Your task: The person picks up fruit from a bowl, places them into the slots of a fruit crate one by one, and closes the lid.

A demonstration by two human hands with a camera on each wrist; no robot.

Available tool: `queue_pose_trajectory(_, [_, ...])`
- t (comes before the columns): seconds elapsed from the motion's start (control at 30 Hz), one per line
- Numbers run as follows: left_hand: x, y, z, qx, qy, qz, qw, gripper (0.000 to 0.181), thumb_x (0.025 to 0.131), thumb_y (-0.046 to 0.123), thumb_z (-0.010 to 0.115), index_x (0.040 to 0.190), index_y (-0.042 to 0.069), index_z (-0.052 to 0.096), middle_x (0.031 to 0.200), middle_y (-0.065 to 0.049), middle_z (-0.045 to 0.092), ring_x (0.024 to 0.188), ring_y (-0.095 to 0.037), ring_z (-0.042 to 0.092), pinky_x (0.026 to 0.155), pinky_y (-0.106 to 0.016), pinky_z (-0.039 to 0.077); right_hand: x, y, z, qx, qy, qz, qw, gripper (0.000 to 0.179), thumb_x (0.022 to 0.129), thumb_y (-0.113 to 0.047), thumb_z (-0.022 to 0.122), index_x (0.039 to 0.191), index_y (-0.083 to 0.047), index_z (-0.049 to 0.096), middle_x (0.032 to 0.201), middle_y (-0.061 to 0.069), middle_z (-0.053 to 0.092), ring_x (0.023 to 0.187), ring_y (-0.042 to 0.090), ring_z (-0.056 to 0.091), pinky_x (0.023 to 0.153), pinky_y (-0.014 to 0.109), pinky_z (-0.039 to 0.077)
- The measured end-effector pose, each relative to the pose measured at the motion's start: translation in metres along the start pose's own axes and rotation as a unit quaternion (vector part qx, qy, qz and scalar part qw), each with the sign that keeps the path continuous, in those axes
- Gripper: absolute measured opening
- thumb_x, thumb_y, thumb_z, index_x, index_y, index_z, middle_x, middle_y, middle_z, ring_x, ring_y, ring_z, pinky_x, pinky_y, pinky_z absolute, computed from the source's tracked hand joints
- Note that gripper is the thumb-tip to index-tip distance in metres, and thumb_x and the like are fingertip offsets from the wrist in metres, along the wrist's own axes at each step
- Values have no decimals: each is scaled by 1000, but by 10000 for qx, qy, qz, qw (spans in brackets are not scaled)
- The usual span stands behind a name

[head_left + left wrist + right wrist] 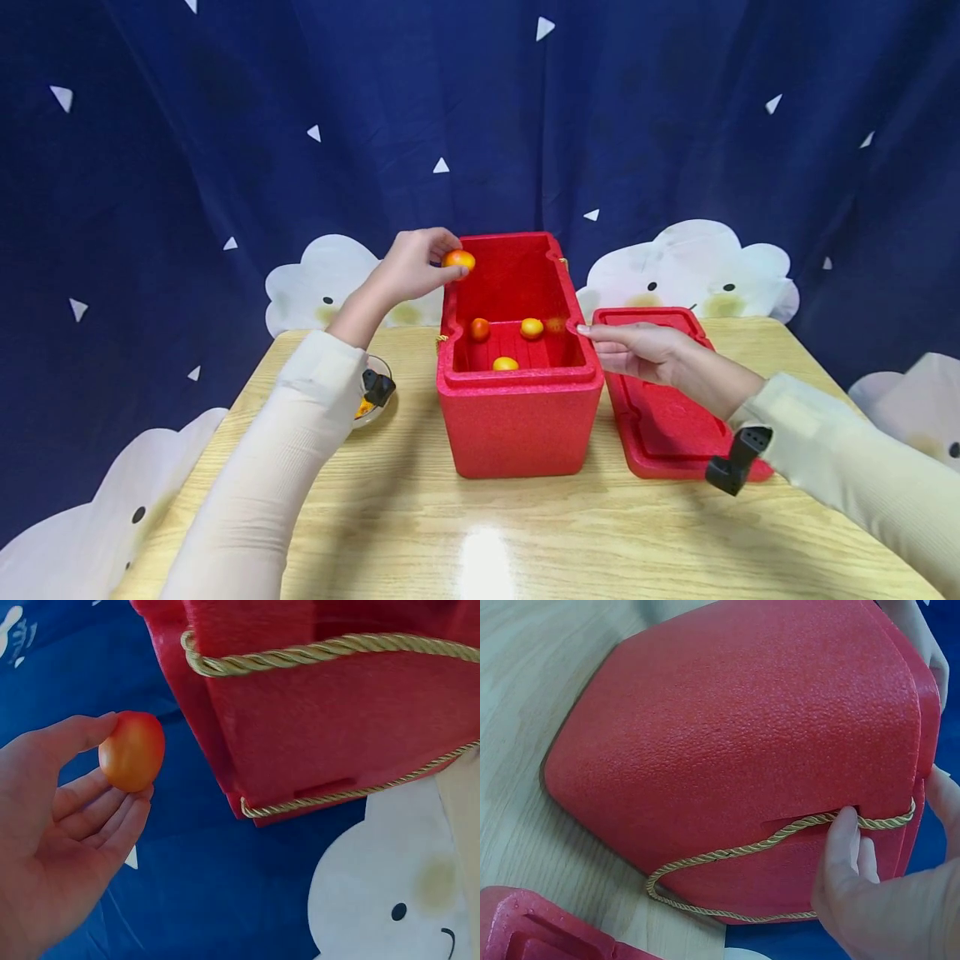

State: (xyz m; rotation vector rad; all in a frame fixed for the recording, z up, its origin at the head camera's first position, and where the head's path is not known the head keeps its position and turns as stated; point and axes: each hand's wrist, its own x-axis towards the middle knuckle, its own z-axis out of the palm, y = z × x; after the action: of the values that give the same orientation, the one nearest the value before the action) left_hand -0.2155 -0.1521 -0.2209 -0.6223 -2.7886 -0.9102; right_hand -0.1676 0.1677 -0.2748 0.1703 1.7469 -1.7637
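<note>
At the left rim of an open red box (517, 433), my left hand (420, 265) holds an orange-red oval fruit (459, 262), like a small mango. Thumb and fingertips pinch the fruit (133, 754) in the left wrist view. My right hand (637, 348) grips the box's right wall, thumb at the rim notch and fingers against the outside. There the fingers touch the wall beside a gold rope handle (757, 846). Inside the box lie a red fruit (479, 329), a yellow-orange fruit (532, 328) and a yellow one (506, 364).
To the right of the box a red lid (675, 417) lies on the wooden table (390, 517). A small bowl (387, 372) with orange contents stands on the left, partly hidden by the left forearm. A dark blue curtain (495, 100) hangs behind.
</note>
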Motion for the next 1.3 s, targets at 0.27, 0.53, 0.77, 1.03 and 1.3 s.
queue_pose_trajectory(0.27, [30, 21, 3, 150, -360, 53, 9992, 33, 86, 19, 70, 114, 2, 62, 112, -13, 67, 99, -24, 62, 90, -34, 56, -3, -8, 1, 57, 80, 191, 9998, 47, 91, -34, 64, 129, -12, 47, 87, -4, 75, 85, 10, 73, 81, 23, 58])
queue_pose_trajectory(0.53, [55, 33, 13, 371, -659, 15, 9971, 32, 87, 21, 69, 112, 2, 62, 112, -12, 66, 97, -23, 59, 90, -32, 55, -4, -11, 2, -37, 101, 256, 9996, 41, 92, -31, 62, 124, -11, 47, 86, -4, 73, 83, 8, 72, 81, 23, 58])
queue_pose_trajectory(0.77, [76, 36, 21, 272, -915, -327, 9949, 32, 88, 21, 68, 113, 2, 62, 112, -12, 66, 96, -22, 60, 92, -31, 55, -4, -10, 2, 123, 73, 172, 9997, 28, 93, -30, 61, 113, -12, 52, 83, -4, 73, 80, 8, 72, 79, 22, 58])
queue_pose_trajectory(1.03, [94, 46, 21, 632, -1193, -828, 9874, 32, 89, 24, 68, 114, 5, 62, 113, -10, 65, 96, -20, 60, 89, -27, 54, -3, -7, 4, 252, 112, 235, 9993, 44, 90, -33, 66, 123, -11, 49, 83, -3, 74, 80, 8, 72, 79, 22, 58])
queue_pose_trajectory(1.3, [94, 52, 28, 713, -1398, -1056, 9820, 31, 90, 25, 66, 114, 7, 62, 112, -9, 65, 96, -19, 59, 87, -26, 54, -3, -6, 9, 176, 20, 237, 9996, 67, 90, -34, 65, 143, -7, 35, 90, -3, 74, 86, 10, 72, 82, 22, 58])
